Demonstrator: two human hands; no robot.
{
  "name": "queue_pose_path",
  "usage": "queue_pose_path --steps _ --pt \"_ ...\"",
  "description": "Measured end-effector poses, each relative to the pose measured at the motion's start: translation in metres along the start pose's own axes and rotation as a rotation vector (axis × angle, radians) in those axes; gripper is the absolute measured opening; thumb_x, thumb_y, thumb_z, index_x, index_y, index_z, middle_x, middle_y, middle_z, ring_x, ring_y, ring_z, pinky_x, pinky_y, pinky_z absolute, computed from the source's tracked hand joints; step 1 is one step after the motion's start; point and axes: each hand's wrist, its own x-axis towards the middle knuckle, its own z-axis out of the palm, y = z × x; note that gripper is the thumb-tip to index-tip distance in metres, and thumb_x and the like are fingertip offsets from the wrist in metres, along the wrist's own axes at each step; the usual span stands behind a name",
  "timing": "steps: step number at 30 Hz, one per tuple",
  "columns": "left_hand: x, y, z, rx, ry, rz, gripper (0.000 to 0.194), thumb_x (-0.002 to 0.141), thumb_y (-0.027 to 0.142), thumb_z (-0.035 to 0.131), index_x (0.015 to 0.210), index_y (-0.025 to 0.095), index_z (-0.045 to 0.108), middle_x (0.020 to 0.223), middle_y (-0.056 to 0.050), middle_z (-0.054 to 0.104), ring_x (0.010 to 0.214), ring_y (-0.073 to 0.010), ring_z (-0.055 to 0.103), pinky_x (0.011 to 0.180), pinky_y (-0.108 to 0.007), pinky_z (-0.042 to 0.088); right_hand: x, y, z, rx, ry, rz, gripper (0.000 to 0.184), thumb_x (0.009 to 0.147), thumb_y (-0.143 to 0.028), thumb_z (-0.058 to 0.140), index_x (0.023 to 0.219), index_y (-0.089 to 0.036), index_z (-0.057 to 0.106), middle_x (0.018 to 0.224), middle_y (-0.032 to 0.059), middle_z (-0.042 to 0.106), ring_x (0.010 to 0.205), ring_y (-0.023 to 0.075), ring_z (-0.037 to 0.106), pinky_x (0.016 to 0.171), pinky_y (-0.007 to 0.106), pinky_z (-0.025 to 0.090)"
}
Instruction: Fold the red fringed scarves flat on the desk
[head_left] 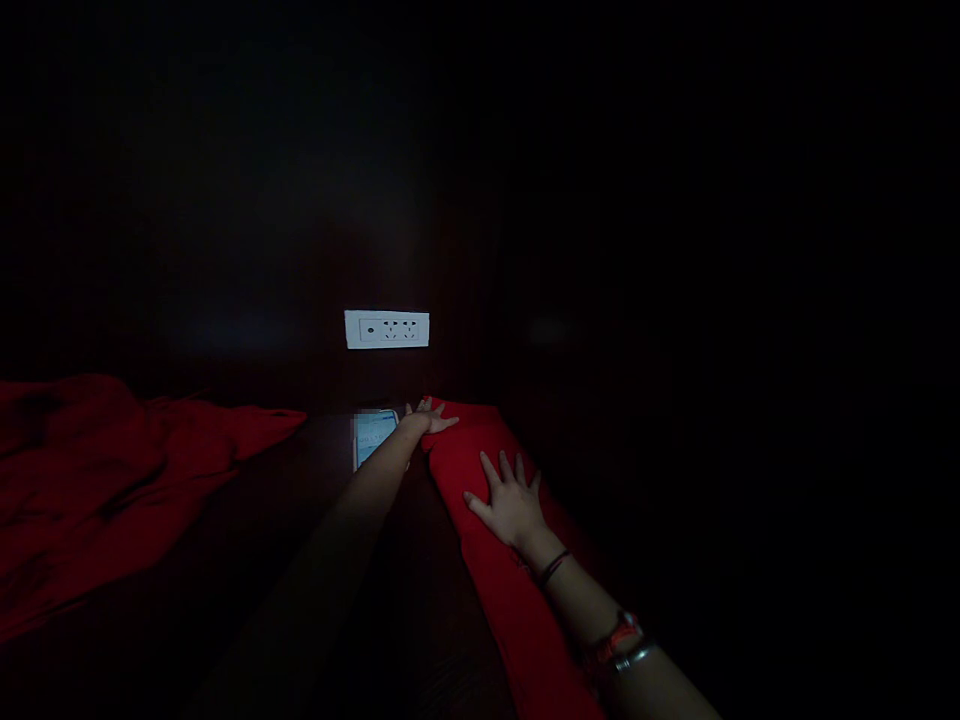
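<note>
A long strip of red cloth lies flat on the dark surface, running from the far middle toward me. My left hand rests on its far left corner, fingers stretched out. Farther down the strip, my right hand presses flat on the cloth with fingers spread. Neither hand grips anything. Bracelets circle my right wrist and forearm. Beside my left forearm is a phone with a lit screen, partly covered by that arm.
A heap of crumpled red cloth spreads over the left side. Behind the phone, a white socket panel sits on the dark wall. Most of the surroundings are too dark to make out.
</note>
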Motion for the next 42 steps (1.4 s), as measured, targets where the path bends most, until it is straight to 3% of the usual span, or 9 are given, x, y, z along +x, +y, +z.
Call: queue_pose_path --steps 9,13,16,21,24,28,31,35,42 --pt "-0.037 0.016 -0.002 -0.002 0.097 0.194 0.066 0.075 0.061 0.009 0.13 0.024 0.011 0.136 -0.008 -0.003 0.122 -0.0261 0.0 0.094 -0.05 0.005 0.001 0.001 0.003 -0.008 0.005 -0.007 0.072 0.07 -0.066 0.018 0.13 -0.027 0.011 0.134 0.0099 0.017 0.12 0.0339 0.007 0.088 0.056 0.006" --pt "-0.069 0.023 -0.002 0.072 0.152 0.326 0.063 0.076 0.06 0.011 0.129 0.025 0.013 0.136 -0.007 0.002 0.123 -0.0247 0.001 0.094 -0.051 0.004 0.001 0.001 0.0 -0.027 0.004 -0.02 0.071 0.07 -0.065 0.015 0.13 -0.026 0.011 0.134 0.0103 0.017 0.12 0.0335 0.007 0.087 0.057 0.006" --pt "-0.098 0.02 -0.001 0.143 0.195 0.295 0.059 0.079 0.056 0.014 0.129 0.024 0.017 0.136 -0.008 0.008 0.123 -0.0259 0.004 0.094 -0.051 0.005 0.0 0.0 -0.008 -0.026 -0.043 -0.012 0.073 0.069 -0.067 0.015 0.13 -0.027 0.01 0.135 0.0094 0.014 0.12 0.0347 0.005 0.086 0.059 0.004" --pt "-0.143 0.002 0.01 0.252 0.413 0.401 0.048 0.083 0.043 0.02 0.128 0.025 0.02 0.136 -0.005 0.012 0.122 -0.0258 0.007 0.094 -0.051 0.007 -0.015 -0.006 -0.023 0.02 -0.102 -0.027 0.073 0.067 -0.069 0.012 0.129 -0.031 0.005 0.137 0.0064 0.005 0.12 0.0365 0.0 0.084 0.062 0.006" --pt "-0.166 -0.004 0.019 0.315 0.368 0.507 0.044 0.083 0.038 0.024 0.127 0.029 0.021 0.135 0.0 0.016 0.122 -0.0252 0.008 0.094 -0.052 0.008 -0.04 -0.009 -0.023 0.027 -0.151 -0.024 0.072 0.067 -0.069 0.012 0.129 -0.032 0.006 0.137 0.0061 0.003 0.119 0.0377 0.0 0.083 0.062 0.007" --pt "-0.191 -0.002 0.023 0.31 0.343 0.399 0.047 0.082 0.039 0.029 0.127 0.027 0.022 0.134 -0.002 0.018 0.121 -0.029 0.009 0.091 -0.055 0.011 -0.076 -0.008 -0.021 0.054 -0.11 -0.022 0.073 0.067 -0.069 0.012 0.129 -0.032 0.004 0.137 0.0062 -0.001 0.12 0.0363 -0.003 0.085 0.06 0.009" --pt "-0.209 0.004 0.027 0.306 0.355 0.453 0.047 0.081 0.039 0.031 0.126 0.028 0.024 0.135 -0.002 0.016 0.122 -0.0281 0.008 0.092 -0.054 0.009 -0.094 -0.006 -0.024 0.056 -0.132 -0.002 0.073 0.067 -0.069 0.012 0.129 -0.032 0.005 0.137 0.006 0.001 0.12 0.0349 -0.002 0.087 0.058 0.008" --pt "-0.232 0.007 0.04 0.261 0.262 0.567 0.044 0.083 0.041 0.026 0.126 0.031 0.023 0.135 0.0 0.016 0.122 -0.0267 0.007 0.093 -0.054 0.008 -0.106 -0.002 -0.026 0.052 -0.18 0.047 0.071 0.069 -0.068 0.011 0.129 -0.029 0.01 0.137 0.0061 0.005 0.12 0.034 0.002 0.088 0.057 0.006" --pt "-0.262 -0.006 0.054 0.171 0.198 0.576 0.043 0.084 0.04 0.024 0.126 0.03 0.022 0.135 -0.002 0.014 0.122 -0.0281 0.01 0.091 -0.054 0.017 -0.115 0.002 -0.036 0.106 -0.157 0.067 0.068 0.071 -0.065 0.017 0.128 -0.027 0.02 0.136 0.0076 0.013 0.12 0.0343 0.008 0.089 0.056 0.011"
